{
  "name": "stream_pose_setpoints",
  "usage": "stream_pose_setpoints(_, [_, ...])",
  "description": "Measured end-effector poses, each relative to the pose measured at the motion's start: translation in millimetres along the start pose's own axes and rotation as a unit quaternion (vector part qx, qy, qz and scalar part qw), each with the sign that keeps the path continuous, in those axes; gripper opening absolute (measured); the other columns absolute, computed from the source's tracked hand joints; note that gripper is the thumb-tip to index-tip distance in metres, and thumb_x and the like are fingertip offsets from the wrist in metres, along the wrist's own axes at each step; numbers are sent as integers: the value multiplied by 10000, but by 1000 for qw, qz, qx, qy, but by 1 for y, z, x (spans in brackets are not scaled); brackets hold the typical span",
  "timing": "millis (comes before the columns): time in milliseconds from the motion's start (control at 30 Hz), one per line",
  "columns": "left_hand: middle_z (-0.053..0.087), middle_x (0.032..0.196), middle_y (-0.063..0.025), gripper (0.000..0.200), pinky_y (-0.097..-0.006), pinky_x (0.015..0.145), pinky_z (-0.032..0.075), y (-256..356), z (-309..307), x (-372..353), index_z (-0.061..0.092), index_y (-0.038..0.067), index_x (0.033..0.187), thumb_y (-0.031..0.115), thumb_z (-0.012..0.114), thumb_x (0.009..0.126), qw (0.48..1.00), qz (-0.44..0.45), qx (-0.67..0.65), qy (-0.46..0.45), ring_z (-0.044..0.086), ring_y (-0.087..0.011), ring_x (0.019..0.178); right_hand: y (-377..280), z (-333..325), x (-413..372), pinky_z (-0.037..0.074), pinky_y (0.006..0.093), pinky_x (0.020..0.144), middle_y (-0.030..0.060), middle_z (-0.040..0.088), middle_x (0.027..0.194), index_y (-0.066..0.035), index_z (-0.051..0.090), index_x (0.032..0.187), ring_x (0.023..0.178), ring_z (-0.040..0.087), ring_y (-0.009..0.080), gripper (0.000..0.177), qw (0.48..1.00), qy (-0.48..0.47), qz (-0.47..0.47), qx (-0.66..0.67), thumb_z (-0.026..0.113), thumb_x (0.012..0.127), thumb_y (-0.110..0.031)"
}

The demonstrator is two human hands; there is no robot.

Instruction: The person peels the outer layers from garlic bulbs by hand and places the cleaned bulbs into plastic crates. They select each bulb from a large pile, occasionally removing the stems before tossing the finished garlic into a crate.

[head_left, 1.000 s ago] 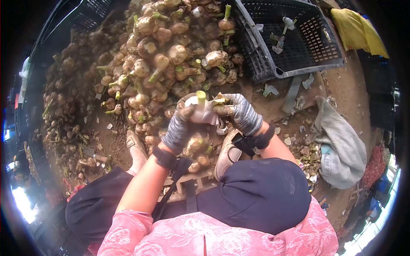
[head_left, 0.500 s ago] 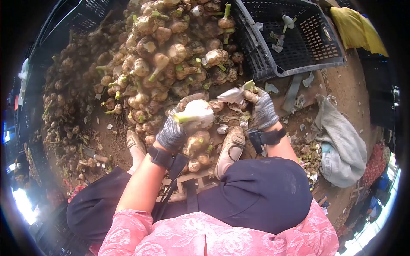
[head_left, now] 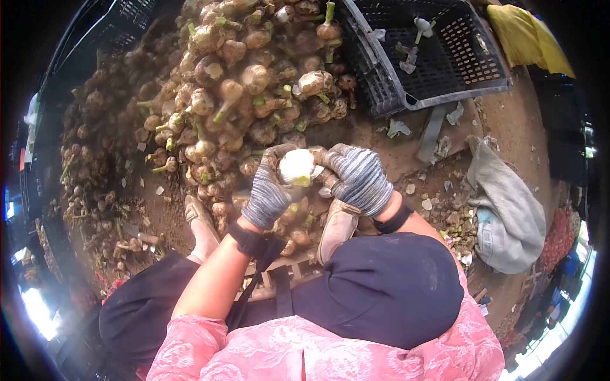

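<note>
Garlic bulb [head_left: 296,166], one, white with a pale green stem end turned toward you, sits between your two gloved hands, above the ground and just short of the heap. Your left hand [head_left: 269,187] grasps it, fingers curled around its left side. Your right hand [head_left: 359,180] comes in from the other side with bent fingers at the bulb's right edge; whether they pinch its skin, you cannot tell from this angle. Two grey striped gloves cover those hands, and two dark wrist straps [head_left: 246,239] circle your wrists.

Ahead of you lies one large heap of garlic [head_left: 254,79], soil-stained, many bulbs with green stem stubs, too crowded to count. To its right stands one black crate [head_left: 457,95], with one white bulb [head_left: 422,26] inside among a few skin scraps. One yellow cloth [head_left: 530,38] lies by the crate's far right side, one flat grey strip [head_left: 432,133] just below the crate, and one pale grey sack [head_left: 508,216] to your right. Your two shoes [head_left: 337,225] stand apart, with more bulbs [head_left: 295,222] between them.
</note>
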State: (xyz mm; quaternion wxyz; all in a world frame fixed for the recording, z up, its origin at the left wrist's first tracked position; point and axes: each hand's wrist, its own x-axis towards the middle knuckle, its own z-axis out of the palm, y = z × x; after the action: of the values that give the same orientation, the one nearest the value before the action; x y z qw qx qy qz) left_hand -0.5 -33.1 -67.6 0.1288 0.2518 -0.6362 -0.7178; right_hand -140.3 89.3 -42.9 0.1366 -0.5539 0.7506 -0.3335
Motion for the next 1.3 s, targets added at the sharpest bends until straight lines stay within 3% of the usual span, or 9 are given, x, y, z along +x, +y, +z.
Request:
stream_pose_setpoints(200, [542, 1103, -80, 623, -305, 901, 419, 7, 0, -2, 442, 35, 1175, 158, 757, 651, 996, -50, -54, -41, 518, -168, 1025, -2, -4, 0, 465, 381, 606, 112, 553, 732, -57, 587, 858, 646, 562, 286, 207, 992, 24, -71, -100, 595, 670, -145])
stream_pose_setpoints(433, [511, 1165, -72, 667, -315, 928, 402, 31, -5, -3, 344, 64, 1298, 80, 667, 714, 976, -3, -75, -205, 485, -161, 1075, 32, 2, -1, 483, 325, 599, 106, 609, 820, -53, 600, 883, 726, 610, 227, 164, 973, 64, 152, 158, 600, 764, -166])
stream_pose_setpoints(600, [472, 1190, -73, 833, -330, 963, 361, 27, -5, -1, 374, 54, 1259, 298, 814, 595, 973, -110, -102, -174, 446, -174, 1121, 15, -7, 3, 490, 266, 629, 18, 615, 845, -24, 590, 935, 773, 579, 117, 192, 682, -66, 282, 672, 600, 819, -176])
stream_pose_setpoints(867, [528, 1141, -124, 726, -349, 900, 459, 3, -5, -3, 378, 36, 1252, 221, 766, 666, 919, -113, -373, -68, 543, -241, 1036, 5, 4, -2, 457, 217, 686, 19, 610, 804, -14, 592, 932, 765, 540, 62, 189, 854, -32, 215, 473, 653, 798, -131])
stream_pose_setpoints(933, [546, 1111, -126, 588, -346, 861, 476, 3, -4, -3, 440, 38, 1191, 295, 709, 735, 969, -68, -230, -53, 549, -239, 1022, 1, 2, -3, 466, 208, 637, 44, 616, 818, -18, 587, 926, 719, 556, 60, 180, 798, -57, 258, 542, 652, 799, -127])
stream_pose_setpoints(1067, [559, 1109, -139, 432, -395, 841, 476, -5, -13, 3, 496, 89, 1124, 396, 567, 827, 858, -216, -465, 33, 552, -272, 1021, 13, 4, -11, 509, 223, 565, 46, 590, 784, -32, 556, 964, 620, 574, 101, 162, 732, 96, 272, 617, 606, 824, -96])
stream_pose_setpoints(1200, [519, 1209, -161, 415, -479, 888, 440, 2, -18, 4, 503, 70, 1117, 392, 493, 854, 788, -209, -576, 52, 520, -349, 1065, 61, 16, -34, 522, 267, 627, 86, 612, 873, -22, 563, 988, 733, 610, 165, 197, 767, 77, 313, 555, 608, 810, -92])
stream_pose_setpoints(1233, [518, 1210, -159, 408, -470, 890, 441, 2, -20, 5, 511, 70, 1111, 383, 505, 849, 797, -209, -563, 61, 519, -334, 1071, 60, 16, -32, 505, 308, 716, 114, 607, 950, -24, 538, 1065, 826, 603, 218, 306, 912, -65, 273, 298, 628, 790, -123])
stream_pose_setpoints(1300, [520, 1209, -155, 393, -442, 889, 452, 1, -19, 8, 531, 70, 1093, 363, 548, 832, 851, -192, -484, 62, 528, -281, 1069, 52, 14, -35, 383, 381, 952, 168, 532, 1179, -46, 391, 1290, 1106, 495, 326, 675, 940, -238, 189, -156, 690, 723, -258])
